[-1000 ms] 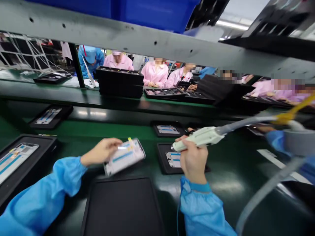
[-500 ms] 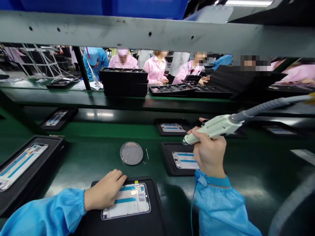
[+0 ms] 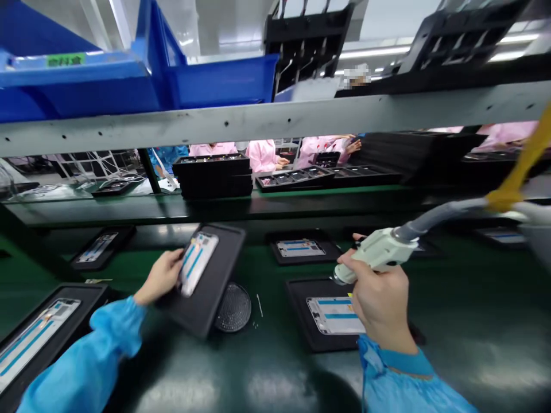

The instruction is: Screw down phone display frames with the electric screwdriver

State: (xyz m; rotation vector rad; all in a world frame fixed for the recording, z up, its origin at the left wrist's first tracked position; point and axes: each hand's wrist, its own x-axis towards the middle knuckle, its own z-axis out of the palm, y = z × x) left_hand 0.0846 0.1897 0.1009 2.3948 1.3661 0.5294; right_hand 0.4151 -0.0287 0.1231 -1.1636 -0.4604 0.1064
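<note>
My left hand (image 3: 161, 276) grips the left edge of a black tray (image 3: 217, 275), tilted up over the bench. In that tray lies a white phone frame (image 3: 198, 263) with blue strips. The tray partly covers a round grey dish (image 3: 235, 308) of small bumps or parts. My right hand (image 3: 383, 298) is wrapped round a pale green air gun (image 3: 379, 252) with a grey hose. Its nozzle points down and left, above another black tray (image 3: 301, 318) holding a phone frame (image 3: 333, 315), partly hidden by that hand.
More black trays with phone frames lie at the left (image 3: 92, 298), far left (image 3: 123, 235) and back middle (image 3: 275, 236). A cotton swab (image 3: 259, 305) lies beside the dish. A grey rail (image 3: 258, 119) with blue bins (image 3: 224, 83) crosses above. Co-workers in pink (image 3: 262, 155) sit beyond.
My left hand has picked up the near tray from the bench and carried it forward, tilting it. My right hand still holds the air gun. The view has tipped upward.
</note>
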